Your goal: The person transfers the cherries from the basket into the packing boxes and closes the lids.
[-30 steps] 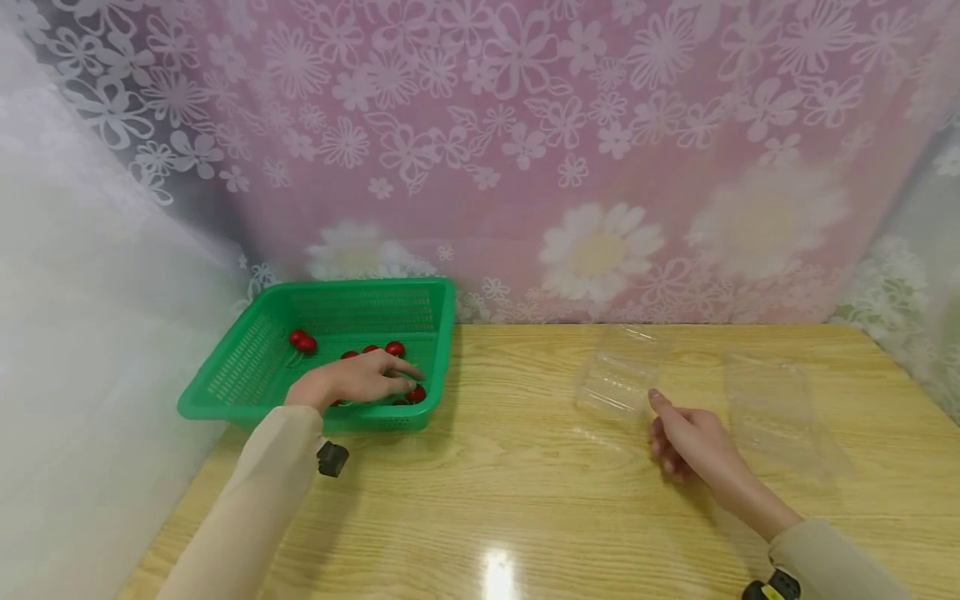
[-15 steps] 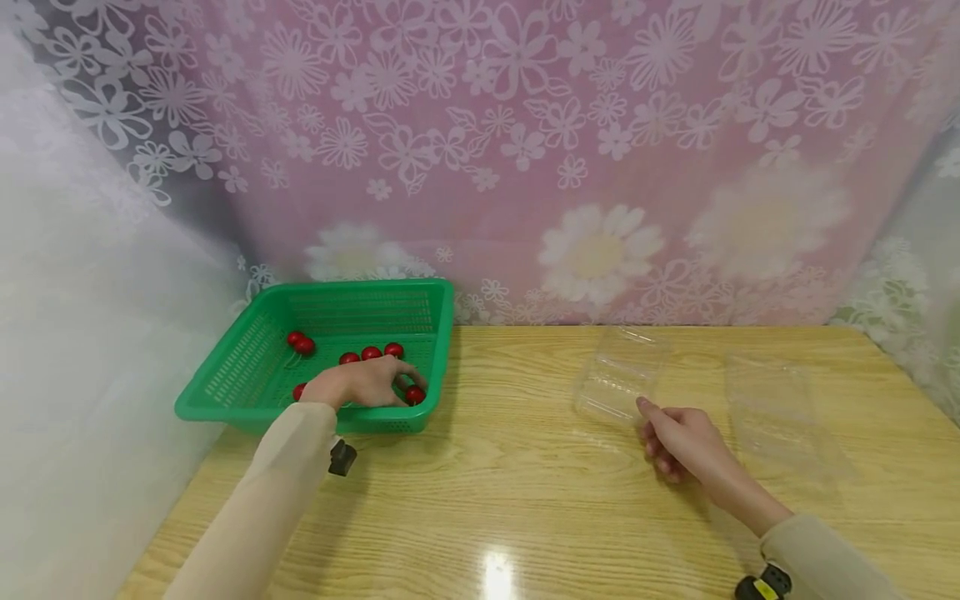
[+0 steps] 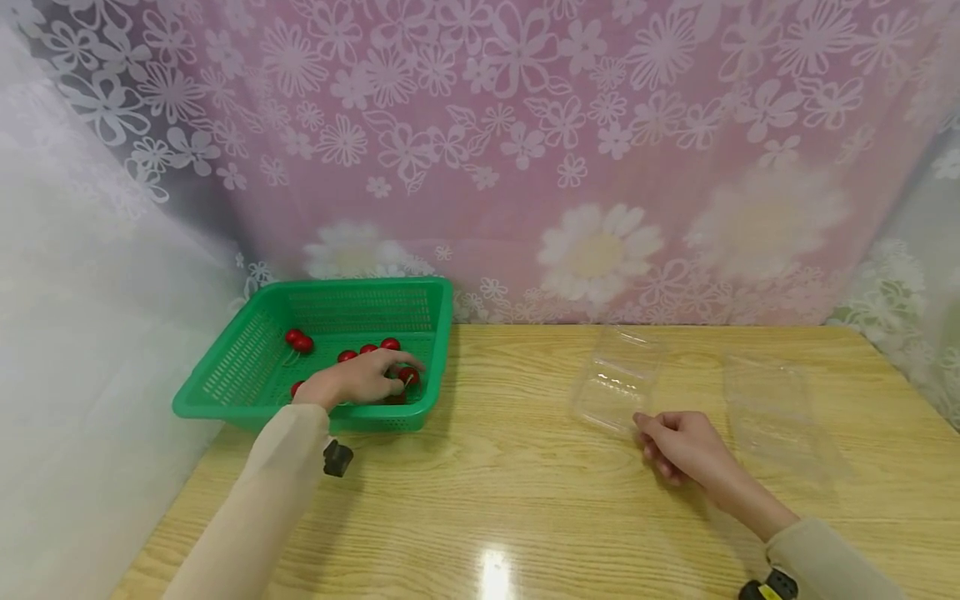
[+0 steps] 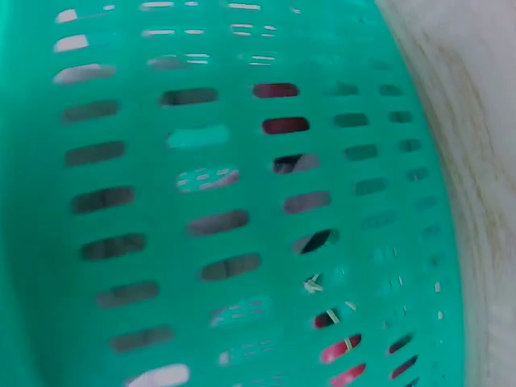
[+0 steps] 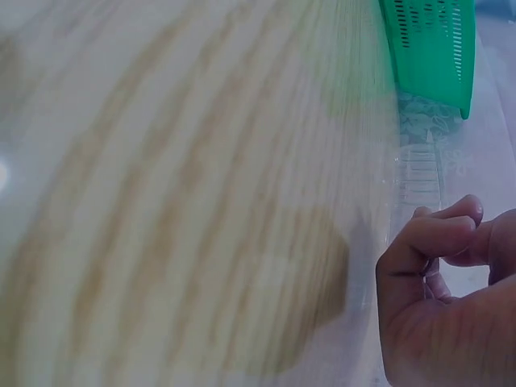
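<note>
My left hand [image 3: 360, 379] reaches over the front wall of a green plastic basket [image 3: 360, 421] and grips a dark red cherry [image 3: 409, 376] between thumb and fingers, its pale stem showing. More cherries [image 3: 302, 344] lie on the basket floor, some partly behind the hand. The basket's slotted wall [image 4: 161, 210] fills the left wrist view and hides that hand; red shows through some slots. On the right, my right hand [image 3: 686, 442] pinches the near corner of a clear plastic clamshell box [image 3: 615, 392] that lies open on the table. In the right wrist view, thumb and curled fingers meet.
A second clear plastic box [image 3: 772, 408] lies right of my right hand. Everything stands on a wood-grain table [image 3: 480, 500]. A pink floral curtain [image 3: 495, 167] hangs along the back edge, and whitish sheeting [image 3: 90, 333] closes off the left side.
My left fingers have closed around a cherry at the basket's right front, and it has shifted slightly up and back. My right hand has moved slightly left and down to the box's corner.
</note>
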A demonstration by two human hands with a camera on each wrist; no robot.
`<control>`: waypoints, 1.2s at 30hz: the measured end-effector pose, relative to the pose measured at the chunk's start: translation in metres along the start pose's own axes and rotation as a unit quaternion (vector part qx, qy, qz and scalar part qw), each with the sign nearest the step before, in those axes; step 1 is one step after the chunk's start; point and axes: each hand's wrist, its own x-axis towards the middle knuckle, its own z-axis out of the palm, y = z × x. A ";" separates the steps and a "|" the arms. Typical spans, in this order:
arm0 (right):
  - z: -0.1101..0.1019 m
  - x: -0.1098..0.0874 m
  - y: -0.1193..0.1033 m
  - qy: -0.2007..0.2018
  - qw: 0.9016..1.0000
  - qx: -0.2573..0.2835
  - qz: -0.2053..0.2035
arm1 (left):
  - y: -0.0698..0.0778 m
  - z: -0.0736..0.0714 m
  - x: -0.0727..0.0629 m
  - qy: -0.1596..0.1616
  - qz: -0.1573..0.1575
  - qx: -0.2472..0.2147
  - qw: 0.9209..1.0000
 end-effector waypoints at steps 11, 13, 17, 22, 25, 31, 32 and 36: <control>-0.004 0.001 0.004 -0.002 1.000 0.002 -0.001 | 0.000 -0.002 -0.007 -0.009 -0.057 -0.169 0.984; -0.005 0.000 0.004 -0.003 1.000 0.003 -0.002 | 0.000 -0.001 -0.006 -0.016 -0.066 -0.153 0.986; -0.005 -0.001 0.003 -0.005 1.000 0.003 -0.002 | 0.002 0.001 -0.003 -0.038 -0.048 -0.055 0.997; -0.006 -0.002 0.002 -0.008 1.000 0.007 -0.004 | 0.006 -0.001 -0.001 -0.050 -0.018 0.021 0.998; -0.007 -0.002 0.002 -0.010 1.000 0.010 0.000 | 0.007 -0.004 -0.003 -0.043 -0.016 0.034 0.998; -0.008 -0.001 0.005 -0.014 1.000 0.002 -0.001 | 0.007 -0.009 -0.011 -0.027 -0.058 0.081 0.995; -0.008 -0.001 0.005 -0.015 1.000 0.001 -0.002 | 0.007 -0.010 -0.013 -0.022 -0.064 0.087 0.994; -0.009 -0.001 0.006 -0.020 1.000 -0.005 0.001 | 0.003 -0.015 -0.017 0.009 -0.059 0.101 0.993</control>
